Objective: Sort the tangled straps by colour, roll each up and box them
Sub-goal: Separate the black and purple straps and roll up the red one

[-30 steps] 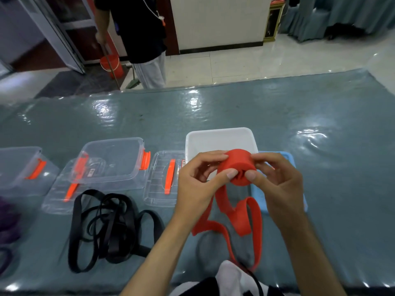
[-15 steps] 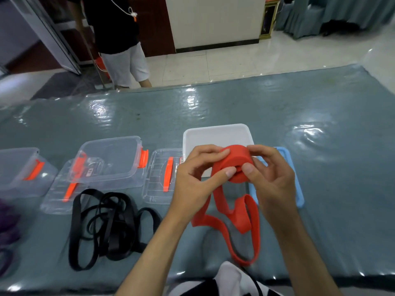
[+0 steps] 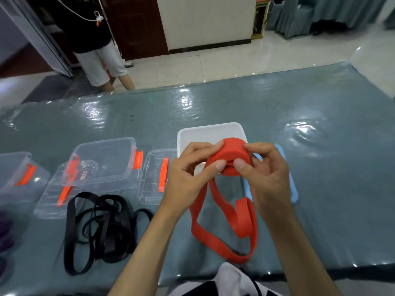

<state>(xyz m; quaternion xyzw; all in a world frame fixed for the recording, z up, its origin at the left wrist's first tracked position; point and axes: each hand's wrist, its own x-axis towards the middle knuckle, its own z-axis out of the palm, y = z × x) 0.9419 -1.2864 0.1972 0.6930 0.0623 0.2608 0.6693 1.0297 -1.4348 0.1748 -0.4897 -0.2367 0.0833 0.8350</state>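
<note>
Both hands on the red strap roll (image 3: 229,159), held above the white box (image 3: 205,133). Left hand (image 3: 190,174) fingers curled, thumb pinching the roll's near face; right hand (image 3: 265,174) grips the other side likewise. Loose tail hangs to the tabletop (image 3: 320,167). Black straps (image 3: 100,229) lie left.

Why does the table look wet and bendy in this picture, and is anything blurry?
Head view: the table cover is glossy, so overhead light makes white glare patches; the wide lens bows its far edge. The red strap and both hands, left hand and right hand, look sharp; the purple straps at the left border smear.
</note>
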